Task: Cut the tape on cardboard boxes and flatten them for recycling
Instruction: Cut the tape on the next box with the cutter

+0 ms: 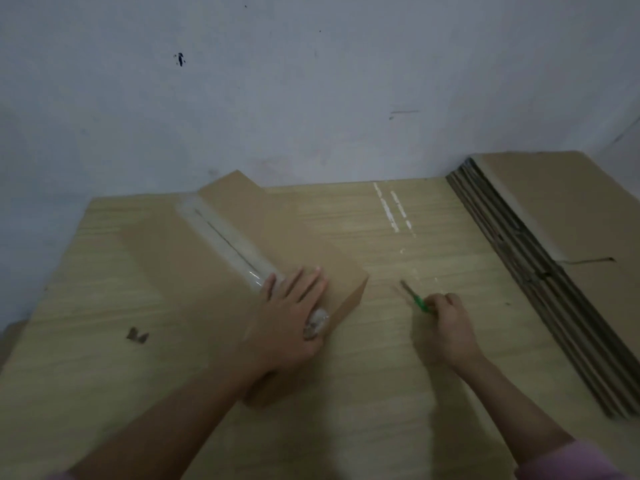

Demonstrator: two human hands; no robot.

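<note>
A closed brown cardboard box [194, 271] lies on the wooden table [398, 358]. A strip of clear tape [221, 237] runs along its top seam, with a dark line down the middle. My left hand [294, 306] rests flat on the box's near right corner, fingers straight, over the end of the tape. My right hand [446, 323] is on the table to the right of the box and grips a green-handled cutter [415, 299], its blade pointing up and left, away from the box.
A stack of flattened cardboard boxes [547, 265] lies along the table's right side. A small cardboard scrap [137, 336] sits on the table at the left. White tape residue [391, 209] marks the far tabletop. A grey wall stands behind.
</note>
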